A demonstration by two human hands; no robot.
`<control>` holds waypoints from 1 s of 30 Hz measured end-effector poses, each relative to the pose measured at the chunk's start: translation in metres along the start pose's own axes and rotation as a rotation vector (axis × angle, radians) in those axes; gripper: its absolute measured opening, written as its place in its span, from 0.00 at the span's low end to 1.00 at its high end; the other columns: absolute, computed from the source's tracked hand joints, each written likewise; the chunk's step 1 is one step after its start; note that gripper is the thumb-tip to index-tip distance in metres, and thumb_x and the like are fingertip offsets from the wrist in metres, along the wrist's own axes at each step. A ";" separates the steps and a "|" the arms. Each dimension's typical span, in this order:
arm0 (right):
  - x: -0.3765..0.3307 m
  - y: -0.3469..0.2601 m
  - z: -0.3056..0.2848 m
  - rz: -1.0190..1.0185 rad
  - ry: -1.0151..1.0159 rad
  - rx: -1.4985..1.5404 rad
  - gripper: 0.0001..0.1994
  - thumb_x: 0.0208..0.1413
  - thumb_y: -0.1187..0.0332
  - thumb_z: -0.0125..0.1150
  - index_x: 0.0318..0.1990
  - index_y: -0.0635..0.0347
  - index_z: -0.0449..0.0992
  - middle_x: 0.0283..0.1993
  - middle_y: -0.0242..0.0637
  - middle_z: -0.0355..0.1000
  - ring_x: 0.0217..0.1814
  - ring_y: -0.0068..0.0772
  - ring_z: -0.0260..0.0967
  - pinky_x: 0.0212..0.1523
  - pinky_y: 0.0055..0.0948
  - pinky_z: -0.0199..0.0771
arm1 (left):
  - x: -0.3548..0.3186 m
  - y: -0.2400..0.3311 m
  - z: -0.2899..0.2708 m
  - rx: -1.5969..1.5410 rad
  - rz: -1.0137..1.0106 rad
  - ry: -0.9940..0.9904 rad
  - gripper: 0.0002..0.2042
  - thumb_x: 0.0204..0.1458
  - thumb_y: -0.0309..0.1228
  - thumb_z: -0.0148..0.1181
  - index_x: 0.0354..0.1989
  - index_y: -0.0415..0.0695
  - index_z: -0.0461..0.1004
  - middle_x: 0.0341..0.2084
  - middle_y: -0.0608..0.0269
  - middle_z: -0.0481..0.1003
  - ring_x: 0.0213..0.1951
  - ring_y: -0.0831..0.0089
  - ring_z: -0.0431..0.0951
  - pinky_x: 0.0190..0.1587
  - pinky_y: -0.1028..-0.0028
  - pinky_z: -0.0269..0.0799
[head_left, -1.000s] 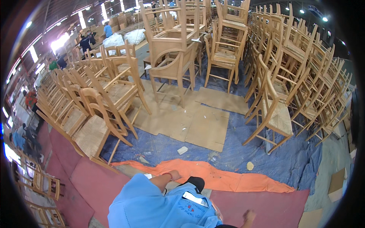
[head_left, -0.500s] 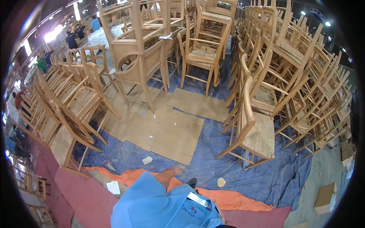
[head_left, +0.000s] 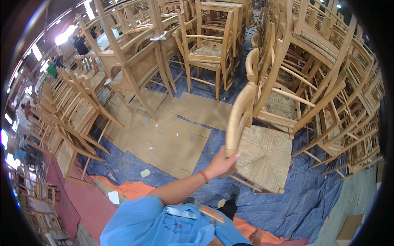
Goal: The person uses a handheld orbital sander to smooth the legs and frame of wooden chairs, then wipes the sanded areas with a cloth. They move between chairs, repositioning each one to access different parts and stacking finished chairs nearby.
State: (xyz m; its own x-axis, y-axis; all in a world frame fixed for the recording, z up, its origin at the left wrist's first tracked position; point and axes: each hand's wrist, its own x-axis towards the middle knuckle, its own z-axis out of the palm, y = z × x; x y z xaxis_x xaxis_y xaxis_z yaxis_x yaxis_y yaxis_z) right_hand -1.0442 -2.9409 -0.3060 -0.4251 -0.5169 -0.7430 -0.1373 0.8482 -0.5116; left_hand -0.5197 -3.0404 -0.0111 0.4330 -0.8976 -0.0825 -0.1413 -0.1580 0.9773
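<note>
My left hand [head_left: 222, 162] reaches across to the right and is closed on the side post of a wooden chair's backrest. This chair [head_left: 264, 153] has pale wood and a woven straw seat, and stands upright on the blue tarp [head_left: 305, 205], close to my feet. Behind it is another straw-seated chair [head_left: 279, 104] with more chairs stacked over it. A small blurred patch of my right hand [head_left: 256, 237] shows at the lower edge, beside the orange cloth; its fingers cannot be made out.
Stacked wooden chairs [head_left: 353, 102] crowd the right side, and a row of chairs [head_left: 78, 110] lines the left. Tall wooden frames [head_left: 137, 74] stand ahead beside flat cardboard [head_left: 164, 135]. Orange cloth [head_left: 133, 190] edges the tarp. A cardboard box [head_left: 350, 226] lies lower right.
My left hand has moved up and right from above the tarp and taken hold of the chair's backrest. The view has shifted, bringing the chair nearer the middle.
</note>
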 end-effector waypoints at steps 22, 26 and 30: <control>0.231 -0.465 0.138 -0.098 -0.884 0.303 0.42 0.62 0.31 0.32 0.72 0.54 0.56 0.74 0.43 0.56 0.74 0.49 0.53 0.69 0.43 0.56 | 0.004 -0.028 0.083 -0.158 -0.150 0.483 0.23 0.51 0.30 0.68 0.54 0.38 0.70 0.51 0.58 0.73 0.53 0.67 0.73 0.55 0.65 0.71; 0.191 -0.462 0.150 -0.132 -0.922 0.371 0.41 0.63 0.32 0.33 0.73 0.54 0.55 0.73 0.43 0.56 0.72 0.50 0.56 0.69 0.44 0.58 | 0.012 -0.036 0.057 -0.322 -0.088 0.640 0.19 0.46 0.26 0.69 0.48 0.39 0.73 0.42 0.60 0.76 0.46 0.70 0.75 0.49 0.68 0.71; 0.136 -0.439 0.150 -0.148 -0.920 0.368 0.41 0.63 0.33 0.33 0.72 0.54 0.55 0.73 0.44 0.57 0.71 0.51 0.57 0.68 0.45 0.59 | -0.022 -0.018 0.021 -0.471 0.070 0.837 0.19 0.39 0.26 0.68 0.43 0.40 0.75 0.33 0.63 0.77 0.37 0.71 0.76 0.42 0.71 0.71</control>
State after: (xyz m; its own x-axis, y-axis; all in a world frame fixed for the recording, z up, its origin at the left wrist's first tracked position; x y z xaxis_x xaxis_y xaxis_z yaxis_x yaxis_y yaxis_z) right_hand -0.9078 -3.4010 -0.2472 0.4525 -0.6344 -0.6267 0.2187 0.7603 -0.6117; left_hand -0.5455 -3.0260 -0.0310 0.9579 -0.2852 -0.0338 0.1026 0.2299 0.9678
